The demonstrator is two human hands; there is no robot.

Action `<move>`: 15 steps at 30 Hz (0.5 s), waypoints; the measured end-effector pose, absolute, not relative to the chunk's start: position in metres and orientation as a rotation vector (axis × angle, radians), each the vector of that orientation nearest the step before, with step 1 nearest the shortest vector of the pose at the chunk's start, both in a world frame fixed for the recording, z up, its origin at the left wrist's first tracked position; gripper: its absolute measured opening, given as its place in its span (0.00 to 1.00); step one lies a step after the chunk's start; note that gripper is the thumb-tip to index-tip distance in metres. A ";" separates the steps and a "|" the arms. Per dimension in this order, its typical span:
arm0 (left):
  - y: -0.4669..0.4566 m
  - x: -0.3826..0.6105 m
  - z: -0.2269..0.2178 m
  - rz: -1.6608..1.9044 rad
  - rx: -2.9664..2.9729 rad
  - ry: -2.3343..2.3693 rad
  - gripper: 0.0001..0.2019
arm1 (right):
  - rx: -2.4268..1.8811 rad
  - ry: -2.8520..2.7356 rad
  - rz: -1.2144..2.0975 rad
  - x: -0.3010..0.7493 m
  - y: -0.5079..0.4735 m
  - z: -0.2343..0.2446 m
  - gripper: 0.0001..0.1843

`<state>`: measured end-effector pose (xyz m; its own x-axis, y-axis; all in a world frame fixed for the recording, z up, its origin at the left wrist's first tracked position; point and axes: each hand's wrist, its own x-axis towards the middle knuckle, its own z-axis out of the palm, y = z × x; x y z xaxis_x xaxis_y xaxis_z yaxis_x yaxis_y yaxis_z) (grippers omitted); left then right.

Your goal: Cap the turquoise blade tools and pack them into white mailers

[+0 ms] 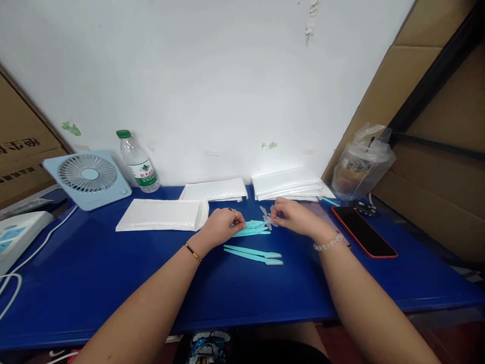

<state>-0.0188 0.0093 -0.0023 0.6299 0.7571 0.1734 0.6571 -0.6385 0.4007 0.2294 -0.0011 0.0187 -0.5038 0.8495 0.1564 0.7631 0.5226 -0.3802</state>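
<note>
My left hand (222, 226) is closed on a small bunch of teal plastic sticks (253, 228) that fan out to the right on the blue table (94, 273). My right hand (293, 216) pinches the clear caps (267, 216) at the tips of that bunch, fingers pressed together. Two more teal sticks with pale capped ends (253, 255) lie side by side on the table just in front of both hands. A ring and a gold bracelet are on my left hand and wrist, and a bead bracelet is on the right wrist.
White padded envelopes lie at the left (161, 215), at the back middle (214, 191) and stacked at the back right (290, 183). A phone in a red case (364, 231), a bagged drink cup (359, 164), a water bottle (138, 163) and a blue fan (89, 178) stand around. Cardboard boxes flank both sides.
</note>
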 end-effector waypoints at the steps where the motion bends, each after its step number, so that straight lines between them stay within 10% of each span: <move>1: 0.011 -0.020 -0.004 0.479 2.548 1.161 0.10 | -1.374 -2.409 0.377 0.232 0.000 0.019 0.04; 15: -0.019 -0.006 0.003 0.299 2.696 1.033 0.07 | -1.162 -2.544 0.925 0.223 -0.013 0.029 0.12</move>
